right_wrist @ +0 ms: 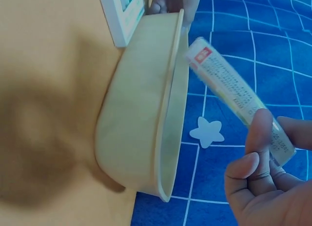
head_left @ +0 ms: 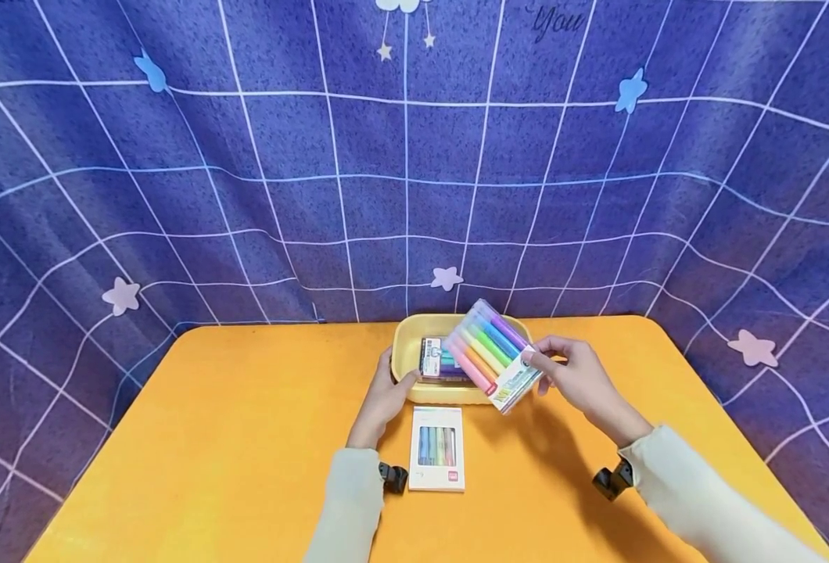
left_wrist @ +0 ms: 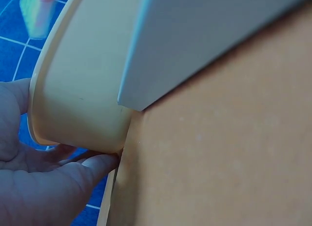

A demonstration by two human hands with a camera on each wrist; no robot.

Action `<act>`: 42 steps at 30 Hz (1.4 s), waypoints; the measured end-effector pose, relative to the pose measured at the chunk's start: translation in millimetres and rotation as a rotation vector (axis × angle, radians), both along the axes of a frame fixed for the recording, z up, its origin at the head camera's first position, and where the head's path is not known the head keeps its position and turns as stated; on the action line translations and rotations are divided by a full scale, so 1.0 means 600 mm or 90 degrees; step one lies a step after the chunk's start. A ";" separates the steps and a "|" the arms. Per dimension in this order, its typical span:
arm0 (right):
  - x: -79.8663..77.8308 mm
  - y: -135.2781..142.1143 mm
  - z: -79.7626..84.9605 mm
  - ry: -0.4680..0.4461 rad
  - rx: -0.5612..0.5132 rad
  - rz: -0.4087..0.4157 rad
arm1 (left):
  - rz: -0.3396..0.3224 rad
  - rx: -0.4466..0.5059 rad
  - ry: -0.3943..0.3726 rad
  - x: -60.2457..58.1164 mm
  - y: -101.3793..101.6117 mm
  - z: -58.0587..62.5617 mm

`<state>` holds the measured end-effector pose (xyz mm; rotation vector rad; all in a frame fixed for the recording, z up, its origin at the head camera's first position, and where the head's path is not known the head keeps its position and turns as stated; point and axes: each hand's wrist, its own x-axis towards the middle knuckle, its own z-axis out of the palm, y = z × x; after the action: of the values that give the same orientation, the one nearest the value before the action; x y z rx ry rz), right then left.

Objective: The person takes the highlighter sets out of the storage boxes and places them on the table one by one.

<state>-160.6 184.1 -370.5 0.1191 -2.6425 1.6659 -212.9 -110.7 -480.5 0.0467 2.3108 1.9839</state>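
Marker pack (head_left: 490, 352): lower centre of frame, above right side of basin (head_left: 450, 393); long axis slanting upper left to lower right.
Right hand (head_left: 578, 377): nearer; fingers pinching pack's lower-right end.
Left hand (head_left: 381, 403): fingers gripping basin's left end.

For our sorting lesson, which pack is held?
The rainbow pack, in the right hand; the white pack lies on the table, another pack in the yellow bin.
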 end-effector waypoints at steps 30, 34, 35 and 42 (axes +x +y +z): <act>0.092 -0.025 -0.041 -0.058 -0.218 -0.029 | 0.011 -0.002 -0.013 0.003 0.004 0.003; 0.103 -0.027 -0.045 -0.080 -0.226 -0.025 | 0.013 -0.010 -0.015 0.002 0.003 0.005; 0.105 -0.028 -0.046 -0.080 -0.227 -0.022 | 0.014 -0.011 -0.014 0.001 0.003 0.005; 0.123 -0.032 -0.049 -0.084 -0.241 -0.001 | 0.016 -0.013 -0.022 -0.001 0.003 0.007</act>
<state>-86.6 164.9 -399.8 0.0005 -2.3488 2.2052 -213.2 -108.8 -476.5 -0.0189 2.3206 1.9570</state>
